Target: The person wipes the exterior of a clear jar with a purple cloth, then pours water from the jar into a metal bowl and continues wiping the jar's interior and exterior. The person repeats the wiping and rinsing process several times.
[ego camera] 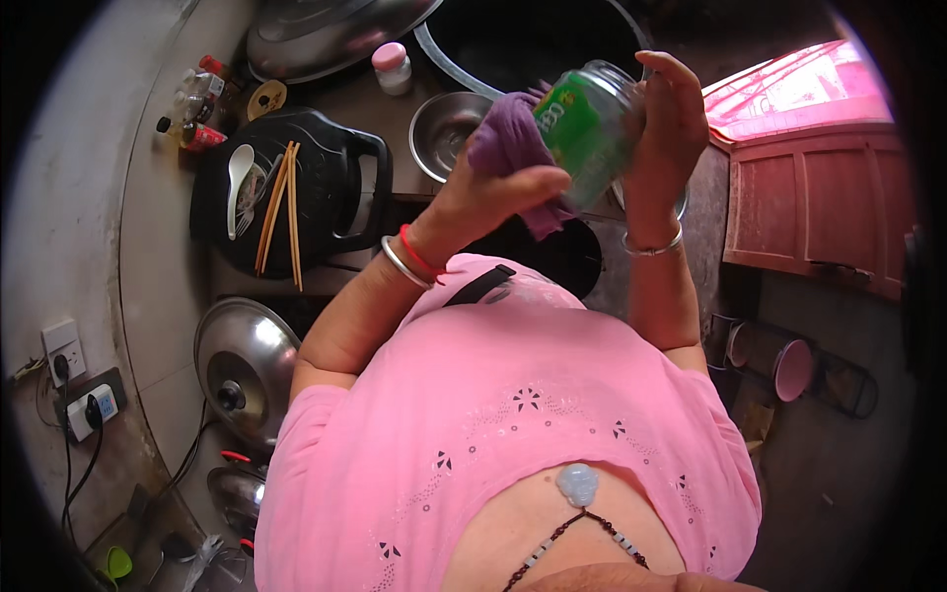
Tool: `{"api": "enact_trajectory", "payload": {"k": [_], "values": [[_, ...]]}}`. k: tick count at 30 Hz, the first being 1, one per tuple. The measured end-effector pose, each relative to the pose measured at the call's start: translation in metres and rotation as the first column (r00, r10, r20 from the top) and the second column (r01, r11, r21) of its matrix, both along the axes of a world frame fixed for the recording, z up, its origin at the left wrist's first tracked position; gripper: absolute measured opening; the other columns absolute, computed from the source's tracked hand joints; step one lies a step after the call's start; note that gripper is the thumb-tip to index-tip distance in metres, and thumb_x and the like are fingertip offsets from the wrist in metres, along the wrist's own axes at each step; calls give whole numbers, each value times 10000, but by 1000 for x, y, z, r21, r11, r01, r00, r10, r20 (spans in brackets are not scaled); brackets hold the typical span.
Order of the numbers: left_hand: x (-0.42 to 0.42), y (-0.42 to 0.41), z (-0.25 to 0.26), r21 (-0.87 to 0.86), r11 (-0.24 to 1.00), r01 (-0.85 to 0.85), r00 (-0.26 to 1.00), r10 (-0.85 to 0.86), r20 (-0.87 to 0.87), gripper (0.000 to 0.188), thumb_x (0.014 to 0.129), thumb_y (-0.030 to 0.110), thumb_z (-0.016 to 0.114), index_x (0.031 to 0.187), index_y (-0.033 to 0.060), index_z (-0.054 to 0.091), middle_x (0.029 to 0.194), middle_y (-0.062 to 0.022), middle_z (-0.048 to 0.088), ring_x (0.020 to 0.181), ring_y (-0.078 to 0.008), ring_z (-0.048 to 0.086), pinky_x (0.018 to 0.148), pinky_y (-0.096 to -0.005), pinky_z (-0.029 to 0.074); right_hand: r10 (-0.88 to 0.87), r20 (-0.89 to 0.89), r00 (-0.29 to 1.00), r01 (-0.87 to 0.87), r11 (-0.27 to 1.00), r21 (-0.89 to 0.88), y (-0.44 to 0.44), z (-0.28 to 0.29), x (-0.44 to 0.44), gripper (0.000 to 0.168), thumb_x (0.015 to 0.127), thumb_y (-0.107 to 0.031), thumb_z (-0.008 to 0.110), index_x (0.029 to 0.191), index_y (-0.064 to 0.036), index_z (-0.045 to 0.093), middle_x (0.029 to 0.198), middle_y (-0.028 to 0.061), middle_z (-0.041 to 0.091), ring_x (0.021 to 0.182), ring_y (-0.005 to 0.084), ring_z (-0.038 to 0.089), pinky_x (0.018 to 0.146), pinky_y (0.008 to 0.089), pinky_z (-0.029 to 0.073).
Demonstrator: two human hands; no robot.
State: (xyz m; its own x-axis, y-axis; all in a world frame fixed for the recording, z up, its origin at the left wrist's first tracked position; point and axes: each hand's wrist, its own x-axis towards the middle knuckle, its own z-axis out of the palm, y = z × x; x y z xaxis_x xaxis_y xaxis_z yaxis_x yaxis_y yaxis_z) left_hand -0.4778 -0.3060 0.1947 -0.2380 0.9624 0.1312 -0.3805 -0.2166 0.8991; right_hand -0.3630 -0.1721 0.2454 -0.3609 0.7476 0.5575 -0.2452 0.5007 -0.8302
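My left hand (492, 189) has a purple cloth (510, 140) bunched in it and presses the cloth against the lower side of a glass jar (588, 126) with a green label. The jar is tilted, its open mouth towards the top. My right hand (666, 122) is at the jar's right side, with fingers raised near the mouth; blur hides whether it touches the glass. Behind the left hand stands a steel bowl (447, 133). A small jar with a pink lid (391, 66) is beyond it, beside a large dark pot (518, 37).
At left, a black electric cooker (296, 126) carries wooden chopsticks (277, 214), a white spoon (239, 185) and a fork. Bottles (200, 103) stand near the wall. A steel lid (240, 370) leans below. Reddish wooden cabinets (821, 200) are at right, and plugged-in sockets (92, 407) at lower left.
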Motion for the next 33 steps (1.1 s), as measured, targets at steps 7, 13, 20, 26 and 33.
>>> {"api": "enact_trajectory", "payload": {"k": [7, 13, 20, 26, 33], "values": [[3, -7, -20, 554, 725, -409, 297, 680, -671, 871, 593, 412, 898, 1249, 50, 454, 1047, -181, 590, 896, -361, 615, 816, -430, 508, -77, -7, 997, 76, 993, -92, -7, -27, -9, 173, 972, -55, 518, 1078, -46, 655, 680, -85, 456, 541, -12, 331, 472, 175, 239], [2, -26, -54, 1, 944, -329, 920, 321, -225, 494, 727, 407, 801, 974, 43, 577, 813, -131, 633, 767, -295, 657, 726, -365, 525, -151, -91, 984, 157, 985, 69, -19, -5, -7, 140, 952, -32, 561, 1051, -54, 658, 739, -60, 538, 595, -11, 405, 511, 177, 296], [-12, -29, -43, -75, 988, -137, 836, 75, -543, 782, 718, 159, 796, 1364, 41, 371, 1140, -104, 599, 1030, -175, 598, 868, -330, 503, -174, -89, 981, 182, 978, 103, -21, -2, 2, 149, 966, -52, 527, 1042, -48, 656, 805, -47, 570, 646, 8, 430, 561, 172, 339], [-7, -18, -31, 77, 985, 152, 985, -158, 70, 1045, 702, 594, 761, 1454, 44, 289, 1255, -107, 539, 1081, -165, 564, 923, -304, 486, -14, -169, 986, 44, 984, 175, -17, -10, 4, 137, 979, -75, 543, 1080, -39, 628, 730, -61, 534, 558, -10, 342, 480, 172, 264], [4, 1, -25, -29, 968, 249, 967, -248, 52, 918, 775, 552, 739, 1402, 10, 346, 1219, -102, 555, 1113, -168, 545, 970, -312, 445, -25, -29, 999, 34, 936, 351, -19, -4, 24, 140, 926, 15, 586, 1057, -2, 634, 753, -5, 649, 613, -6, 486, 554, 167, 375]]}}
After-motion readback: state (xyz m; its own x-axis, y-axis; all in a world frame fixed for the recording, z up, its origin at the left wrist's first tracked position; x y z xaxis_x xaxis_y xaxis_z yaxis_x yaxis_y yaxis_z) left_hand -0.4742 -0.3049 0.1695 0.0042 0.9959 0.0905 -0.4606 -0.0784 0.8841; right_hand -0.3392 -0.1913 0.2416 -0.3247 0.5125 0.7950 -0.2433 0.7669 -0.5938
